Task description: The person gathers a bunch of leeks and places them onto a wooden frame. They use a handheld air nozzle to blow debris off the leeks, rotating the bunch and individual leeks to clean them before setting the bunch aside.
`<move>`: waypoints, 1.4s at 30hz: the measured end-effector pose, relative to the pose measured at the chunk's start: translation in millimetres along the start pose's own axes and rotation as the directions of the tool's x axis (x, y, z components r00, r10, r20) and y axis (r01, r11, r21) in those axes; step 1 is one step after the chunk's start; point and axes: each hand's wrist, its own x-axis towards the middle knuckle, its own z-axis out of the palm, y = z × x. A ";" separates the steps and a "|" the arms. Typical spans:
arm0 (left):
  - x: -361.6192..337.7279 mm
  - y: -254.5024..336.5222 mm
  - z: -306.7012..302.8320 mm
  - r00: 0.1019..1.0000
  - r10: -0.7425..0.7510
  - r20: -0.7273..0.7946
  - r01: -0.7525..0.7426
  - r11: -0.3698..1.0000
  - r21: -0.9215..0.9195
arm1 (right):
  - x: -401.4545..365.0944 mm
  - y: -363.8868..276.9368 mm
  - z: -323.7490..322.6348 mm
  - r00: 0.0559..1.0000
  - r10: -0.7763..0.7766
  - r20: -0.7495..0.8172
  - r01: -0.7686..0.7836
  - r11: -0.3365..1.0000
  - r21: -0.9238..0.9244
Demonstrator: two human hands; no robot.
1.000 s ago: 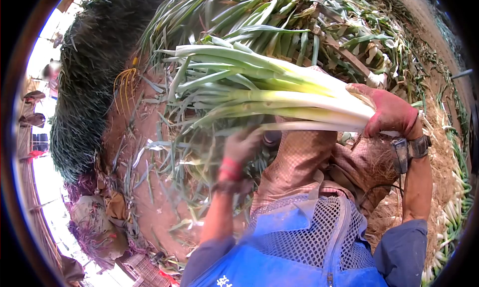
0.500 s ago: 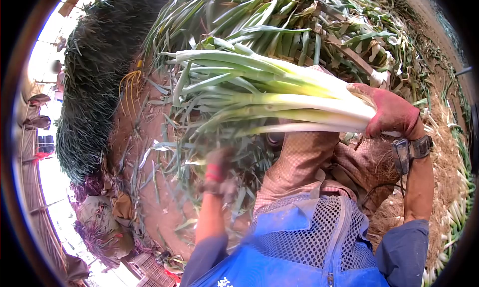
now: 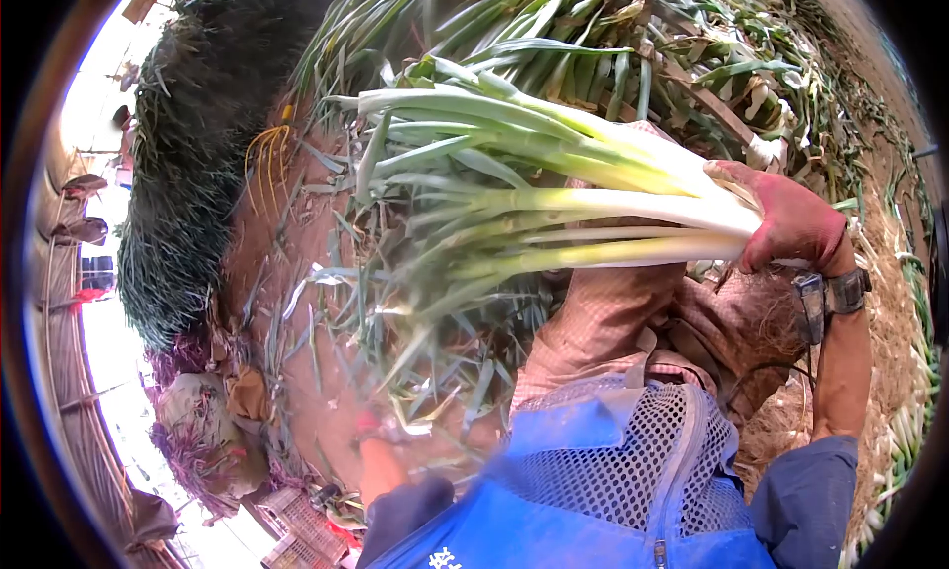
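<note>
A bunch of long leek-like green onions (image 3: 633, 211) lies across the middle of the view, white root ends to the right and green leaves fanned out to the left. My right hand (image 3: 799, 218), in a reddish glove, is closed around the white ends. Low on the left, my left hand (image 3: 372, 427) is a blur near the ground, apart from the bunch; its fingers cannot be made out. Loose cut leaves (image 3: 473, 337) are scattered on the ground beneath the bunch.
A heap of green onion leaves (image 3: 554, 25) with a wooden bar lies ahead. A tall dark-green stack (image 3: 178, 193) stands at the left, beside yellow ties (image 3: 267, 164). A bulging sack (image 3: 208, 436) and a plastic crate (image 3: 301, 529) sit lower left. More onions (image 3: 905, 436) line the right edge.
My left hand has swung down and left, away from the leaves. The lower leaves of the bunch are blurred and hang lower. My right hand keeps its hold, slightly farther right in view.
</note>
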 end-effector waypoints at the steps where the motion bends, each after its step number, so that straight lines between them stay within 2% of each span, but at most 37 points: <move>1: 1.6 -9.3 -8.4 0.999 -0.035 -0.013 0.035 0.999 -0.017 | -0.4 0.5 0.3 1.000 0.007 -0.006 -0.007 1.000 -0.014; 4: 10.3 -35.0 -34.8 0.985 -0.168 -0.046 0.160 0.976 -0.147 | 1.8 1.6 0.6 1.000 0.002 0.010 -0.002 1.000 -0.010; 6: 15.5 -41.6 -51.4 0.968 -0.245 -0.050 0.215 0.917 -0.336 | 1.9 10.2 1.9 0.999 -0.035 -0.022 0.035 0.999 -0.021; 8: 21.7 -34.0 -60.8 0.960 -0.279 -0.022 0.212 0.778 -0.591 | 1.5 8.6 2.7 1.000 -0.023 -0.019 0.023 1.000 0.014; 9: 22.9 -22.3 -64.0 0.965 -0.263 0.011 0.186 0.653 -0.734 | 0.9 7.1 2.6 1.000 -0.009 -0.018 0.010 0.999 0.046; 11: 24.2 19.5 -71.6 0.983 -0.160 0.094 0.142 0.319 -0.937 | -0.5 -0.4 1.7 1.000 0.025 -0.007 -0.024 0.999 0.048; 13: 3.9 92.0 -92.2 0.987 0.057 0.153 0.151 0.049 -0.987 | -0.8 -5.6 1.7 0.998 0.057 0.003 -0.058 0.997 0.048; 15: -38.4 180.8 -121.2 0.913 0.360 0.190 0.234 -0.080 -0.969 | -0.8 -8.6 0.5 0.997 0.075 0.023 -0.076 0.996 0.049; 16: -68.8 224.9 -138.3 0.833 0.516 0.202 0.277 -0.070 -0.958 | -0.6 -7.1 0.0 0.997 0.080 0.017 -0.081 0.996 0.045; 18: -141.2 301.9 -171.4 0.622 0.742 0.249 0.316 0.053 -0.947 | -0.6 1.9 1.3 0.999 -0.035 -0.012 0.035 0.999 0.021; 19: -183.4 333.2 -191.6 0.523 0.802 0.288 0.318 0.130 -0.939 | -1.4 -0.7 -1.7 1.000 -0.001 0.014 0.001 0.999 -0.036; 20: -225.4 364.7 -211.8 0.416 0.850 0.323 0.303 0.205 -0.931 | 1.1 14.2 -0.1 0.998 -0.058 -0.008 0.058 0.998 -0.028; 22: -271.1 410.1 -210.2 0.133 0.941 0.313 0.259 0.272 -0.927 | 1.3 9.4 -0.8 0.999 -0.019 -0.029 0.015 0.992 -0.127; 23: -284.4 437.4 -178.5 -0.250 0.936 0.249 0.628 0.352 -0.694 | 1.9 6.8 -1.5 1.000 -0.009 -0.021 0.006 0.988 -0.153; 25: -315.9 469.8 -164.7 -0.435 0.867 0.242 0.687 0.493 -0.533 | 2.7 2.7 -1.7 1.000 0.009 -0.015 -0.012 0.982 -0.190; 26: -334.8 475.9 -181.6 -0.258 0.870 0.420 0.512 0.491 -0.705 | 2.7 2.3 -2.3 1.000 0.022 -0.017 -0.025 0.979 -0.204; 27: -336.3 486.1 -169.6 -0.300 0.851 0.430 0.539 0.523 -0.660 | 2.6 1.8 -3.0 0.999 0.035 -0.019 -0.038 0.975 -0.217; 28: -340.3 495.7 -163.2 -0.302 0.851 0.429 0.533 0.524 -0.664 | 2.0 1.4 -3.6 1.000 0.024 -0.017 -0.027 0.979 -0.204; 30: -348.8 515.6 -154.7 -0.145 0.989 -0.008 0.675 0.093 -0.732 | 1.1 1.7 -3.7 1.000 0.013 -0.024 -0.018 0.982 -0.190; 31: -350.8 525.6 -152.5 -0.174 0.982 -0.068 0.742 0.085 -0.665 | 0.9 2.3 -3.4 0.999 0.029 -0.027 -0.034 0.981 -0.193; 32: -351.4 530.6 -150.4 -0.186 0.980 -0.074 0.736 0.089 -0.671 | 0.3 3.0 -3.7 0.998 0.045 -0.034 -0.051 0.979 -0.198; 33: -354.4 532.6 -155.2 -0.141 0.984 -0.107 0.740 0.033 -0.671 | -0.1 3.1 -2.6 0.999 0.002 -0.042 -0.011 0.978 -0.208; 34: -357.7 536.6 -156.8 -0.138 0.984 -0.108 0.733 0.028 -0.680 | -5.6 -8.2 -5.3 0.998 0.010 -0.058 -0.022 0.978 -0.209; 36: -352.8 534.7 -158.5 -0.097 0.992 -0.085 0.698 0.006 -0.716 | -17.4 -38.3 -8.6 0.992 0.098 0.074 -0.076 0.963 -0.257; 37: -346.5 529.2 -155.8 -0.059 0.996 -0.068 0.676 -0.010 -0.737 | -22.9 -50.7 -7.0 0.987 -0.158 0.030 0.161 0.966 -0.200; 38: -337.3 518.8 -153.7 0.006 0.999 -0.045 0.644 -0.038 -0.764 | -28.9 -56.0 -9.3 0.963 -0.269 0.006 0.266 0.947 -0.178; 40: -321.8 501.8 -144.1 0.105 0.994 0.004 0.585 -0.058 -0.809 | -35.3 -59.5 -6.7 0.942 -0.332 -0.045 0.323 0.935 -0.147; 42: -321.2 504.9 -136.6 0.125 0.992 0.028 0.543 -0.045 -0.838 | -39.5 -51.2 3.9 0.951 -0.288 -0.111 0.269 0.950 -0.158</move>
